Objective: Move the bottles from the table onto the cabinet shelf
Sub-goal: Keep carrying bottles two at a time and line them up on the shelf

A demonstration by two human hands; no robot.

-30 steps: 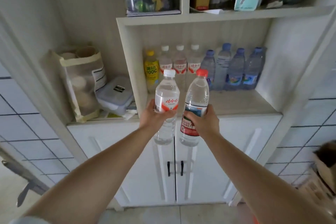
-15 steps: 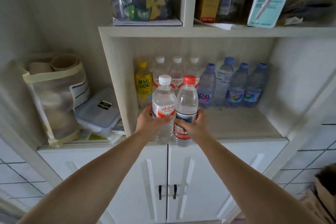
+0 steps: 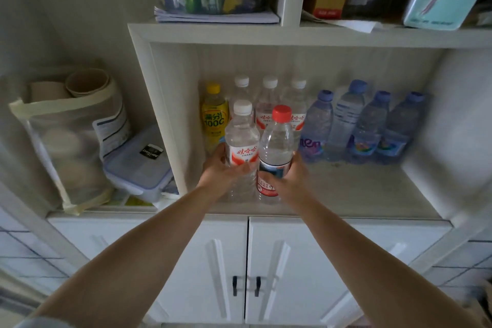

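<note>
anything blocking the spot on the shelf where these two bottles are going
Nothing visible does. The left hand holds the white-capped bottle and the right hand the red-capped bottle, over bare shelf board. The back row of bottles stands behind them.

left hand (image 3: 219, 172) grips white-capped bottle (image 3: 241, 141) | right hand (image 3: 288, 180) grips red-capped bottle (image 3: 275, 149) | both upright, side by side, over cabinet shelf (image 3: 359, 189)

Head cam, wide-angle, looks fwd/down, close to cabinet shelf (image 3: 346, 189); single view.
</note>
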